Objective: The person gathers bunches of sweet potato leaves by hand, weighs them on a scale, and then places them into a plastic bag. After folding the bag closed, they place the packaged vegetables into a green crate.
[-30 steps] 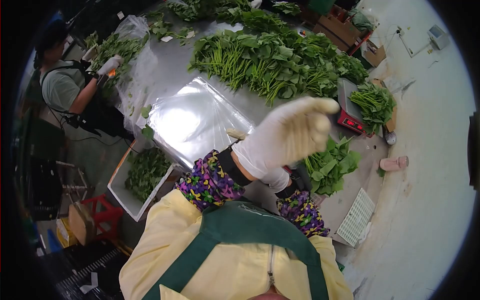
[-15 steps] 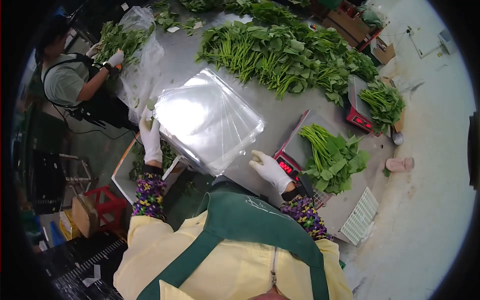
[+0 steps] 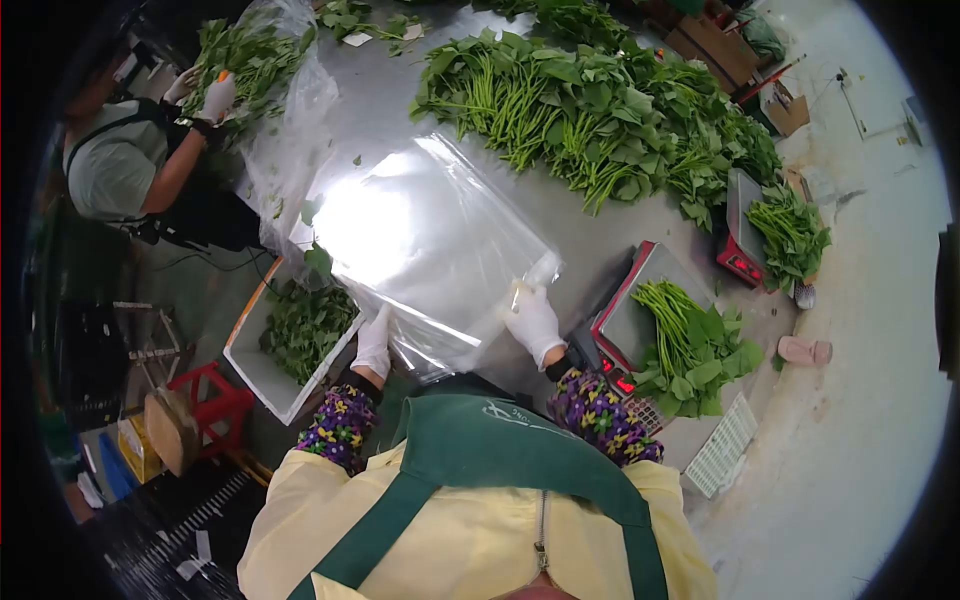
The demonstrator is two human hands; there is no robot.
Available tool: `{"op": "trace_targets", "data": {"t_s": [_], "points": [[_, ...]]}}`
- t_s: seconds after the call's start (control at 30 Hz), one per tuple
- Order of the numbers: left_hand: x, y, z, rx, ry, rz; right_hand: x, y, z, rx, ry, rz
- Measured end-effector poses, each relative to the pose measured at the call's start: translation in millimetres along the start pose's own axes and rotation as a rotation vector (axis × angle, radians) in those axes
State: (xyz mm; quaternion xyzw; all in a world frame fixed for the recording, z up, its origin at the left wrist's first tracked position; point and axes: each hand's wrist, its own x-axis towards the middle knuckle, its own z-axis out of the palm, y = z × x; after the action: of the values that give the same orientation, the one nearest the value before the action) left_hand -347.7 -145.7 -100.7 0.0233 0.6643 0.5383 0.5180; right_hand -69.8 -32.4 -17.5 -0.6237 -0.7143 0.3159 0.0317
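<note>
A stack of clear plastic bags (image 3: 430,235) lies on the metal table in front of me. My left hand (image 3: 374,345), in a white glove, is at the stack's near left corner, its fingers partly hidden by the plastic. The gloved right hand (image 3: 533,320) pinches the near right edge of the plastic, which bunches up over the fingers. To the right, a bundle of leafy green stems (image 3: 690,345) rests on a red scale (image 3: 640,290).
A large pile of greens (image 3: 590,120) covers the back of the table. A second scale (image 3: 742,235) holds another bundle at the right. On the left, a co-worker (image 3: 120,165) handles greens above a white box (image 3: 290,405) of leaves. A red stool (image 3: 215,410) stands lower left.
My left hand has moved from the stack's left edge down to its near corner. My right hand has moved up to the plastic and closed on its edge.
</note>
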Motion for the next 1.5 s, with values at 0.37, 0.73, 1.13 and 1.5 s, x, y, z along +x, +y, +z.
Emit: {"op": "trace_targets", "data": {"t_s": [0.37,0.73,1.13,1.5], "points": [[-87.6,94.5,54.6,0.294,-0.015,-0.041,30.4,-2.6,1.1,-0.436,0.121,-0.394],[170.9,260.6,285.1,0.249,-0.475,0.040,44.6,-38.4,-112.4,0.023,0.156,-0.235],[200.8,218.2,335.7,0.768,0.312,0.818,172.8,-73.1,-159.9,0.240,0.180,-0.287],[194.6,246.6,350.0,0.901,0.142,0.780,174.5,-60.5,-154.9,0.267,0.061,-0.177]]}}
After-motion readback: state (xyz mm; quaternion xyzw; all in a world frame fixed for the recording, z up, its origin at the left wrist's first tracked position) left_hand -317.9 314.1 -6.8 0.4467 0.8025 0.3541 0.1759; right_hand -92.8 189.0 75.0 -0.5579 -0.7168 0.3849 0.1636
